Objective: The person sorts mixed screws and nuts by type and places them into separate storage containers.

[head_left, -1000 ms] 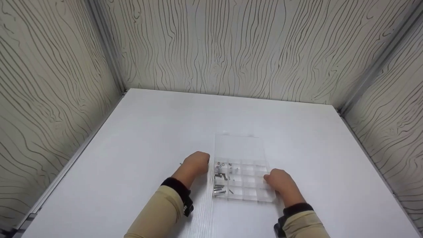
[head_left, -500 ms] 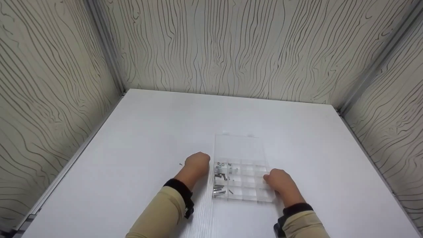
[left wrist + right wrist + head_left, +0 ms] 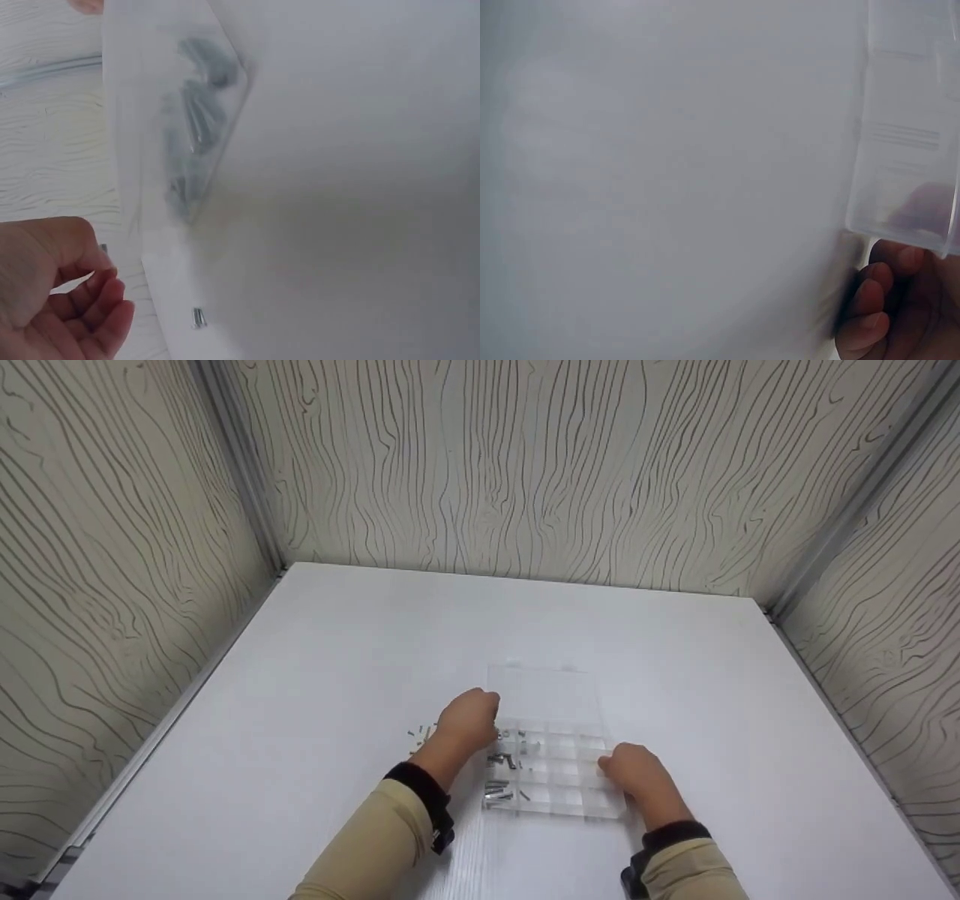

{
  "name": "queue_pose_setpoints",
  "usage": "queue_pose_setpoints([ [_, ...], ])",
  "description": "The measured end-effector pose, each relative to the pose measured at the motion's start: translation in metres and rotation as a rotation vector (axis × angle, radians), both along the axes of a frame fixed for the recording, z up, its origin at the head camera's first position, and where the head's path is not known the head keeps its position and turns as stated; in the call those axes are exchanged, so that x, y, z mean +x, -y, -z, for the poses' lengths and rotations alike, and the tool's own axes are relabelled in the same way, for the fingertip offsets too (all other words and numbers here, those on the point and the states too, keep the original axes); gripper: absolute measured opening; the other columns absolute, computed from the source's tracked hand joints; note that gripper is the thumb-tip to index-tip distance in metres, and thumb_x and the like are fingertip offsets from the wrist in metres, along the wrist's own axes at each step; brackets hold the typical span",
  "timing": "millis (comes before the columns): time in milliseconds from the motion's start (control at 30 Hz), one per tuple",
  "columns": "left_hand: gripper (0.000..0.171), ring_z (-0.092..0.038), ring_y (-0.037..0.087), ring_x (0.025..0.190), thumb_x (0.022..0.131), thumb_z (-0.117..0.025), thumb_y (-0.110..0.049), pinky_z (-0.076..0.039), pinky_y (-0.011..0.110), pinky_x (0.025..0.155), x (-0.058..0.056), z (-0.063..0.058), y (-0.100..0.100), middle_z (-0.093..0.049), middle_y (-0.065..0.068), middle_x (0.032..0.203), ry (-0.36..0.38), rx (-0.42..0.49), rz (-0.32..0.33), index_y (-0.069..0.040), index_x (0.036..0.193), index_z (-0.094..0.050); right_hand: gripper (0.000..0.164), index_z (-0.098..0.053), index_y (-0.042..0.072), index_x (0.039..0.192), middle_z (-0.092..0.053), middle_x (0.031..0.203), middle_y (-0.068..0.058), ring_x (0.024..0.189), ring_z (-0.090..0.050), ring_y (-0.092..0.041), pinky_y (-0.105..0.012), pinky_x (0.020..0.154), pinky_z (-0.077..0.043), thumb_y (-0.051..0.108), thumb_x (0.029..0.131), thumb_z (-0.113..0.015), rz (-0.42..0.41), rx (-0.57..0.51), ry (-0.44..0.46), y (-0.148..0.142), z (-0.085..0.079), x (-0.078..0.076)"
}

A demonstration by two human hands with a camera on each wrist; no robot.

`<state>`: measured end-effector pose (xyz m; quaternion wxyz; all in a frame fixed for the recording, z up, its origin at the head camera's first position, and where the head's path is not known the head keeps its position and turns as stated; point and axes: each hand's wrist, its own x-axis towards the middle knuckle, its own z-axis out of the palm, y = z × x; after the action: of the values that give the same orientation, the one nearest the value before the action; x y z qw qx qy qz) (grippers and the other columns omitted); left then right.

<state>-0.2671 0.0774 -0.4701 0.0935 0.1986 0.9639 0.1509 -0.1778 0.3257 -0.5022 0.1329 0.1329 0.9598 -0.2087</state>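
A clear plastic compartment box (image 3: 564, 799) lies on the white table with its lid (image 3: 546, 690) folded back. Over the box's left edge, near its far left compartments, is my left hand (image 3: 468, 721). In the left wrist view its thumb and index finger pinch a small silver screw (image 3: 103, 247), mostly hidden by the fingertips. Silver bolts (image 3: 496, 790) fill part of the box's left column, and a few small metal pieces sit in the column beside it. My right hand (image 3: 636, 771) grips the box's right side, thumb over the rim.
Several small loose screws (image 3: 421, 733) lie on the table left of the box, partly hidden behind the left hand. Patterned panels (image 3: 495, 472) stand behind the table (image 3: 360, 637) and along both sides.
My left hand has moved right and slightly away, from beside the box to over its left edge. Loose screws it covered now show on the table. The right hand stays in place.
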Motion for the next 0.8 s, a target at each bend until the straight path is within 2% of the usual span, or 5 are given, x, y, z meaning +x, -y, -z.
queue_pose_setpoints([
  [100,0.011,-0.064,0.019,0.088,0.090,-0.077,-0.010,-0.059,0.035,0.082,0.003,-0.001,-0.010,-0.067,0.003,0.094,0.010,0.016,0.044,-0.011,0.096,-0.068,0.030,-0.063,-0.001,0.080,-0.062,0.076,-0.012,0.072,-0.058,-0.025,-0.046,0.077,-0.056,0.019,0.100,-0.054,-0.003,0.013,-0.006,0.000,-0.001,0.000],
  [200,0.011,-0.059,0.016,0.082,0.091,-0.077,-0.011,-0.057,0.032,0.077,0.007,0.000,-0.021,-0.064,0.001,0.090,0.001,0.012,0.084,-0.012,0.093,-0.066,0.030,-0.064,-0.004,0.082,-0.065,0.079,-0.015,0.074,-0.060,-0.027,-0.049,0.081,-0.056,0.018,0.100,-0.054,-0.008,0.015,-0.014,0.000,-0.002,0.000],
  [367,0.009,-0.062,0.016,0.083,0.092,-0.076,-0.014,-0.059,0.031,0.078,0.013,0.004,-0.035,-0.067,0.002,0.092,-0.020,-0.033,0.127,-0.012,0.097,-0.069,0.030,-0.065,-0.005,0.085,-0.064,0.080,-0.014,0.075,-0.060,-0.027,-0.049,0.081,-0.056,0.019,0.100,-0.053,0.008,-0.004,-0.009,0.002,-0.002,0.000],
  [500,0.010,-0.066,0.017,0.088,0.095,-0.076,-0.016,-0.060,0.031,0.081,0.017,0.006,-0.042,-0.069,0.002,0.096,-0.032,-0.069,0.135,-0.012,0.103,-0.071,0.030,-0.064,-0.002,0.084,-0.060,0.077,-0.011,0.072,-0.058,-0.024,-0.043,0.074,-0.055,0.019,0.101,-0.052,0.018,-0.007,-0.001,0.002,0.000,0.001],
  [800,0.013,-0.068,0.018,0.097,0.099,-0.069,-0.018,-0.061,0.032,0.087,0.016,0.004,-0.040,-0.071,0.002,0.100,-0.098,-0.136,0.128,-0.015,0.108,-0.077,0.030,-0.064,-0.001,0.084,-0.057,0.074,-0.009,0.070,-0.056,-0.023,-0.038,0.070,-0.052,0.019,0.102,-0.051,0.034,-0.023,0.017,0.002,-0.001,0.001],
])
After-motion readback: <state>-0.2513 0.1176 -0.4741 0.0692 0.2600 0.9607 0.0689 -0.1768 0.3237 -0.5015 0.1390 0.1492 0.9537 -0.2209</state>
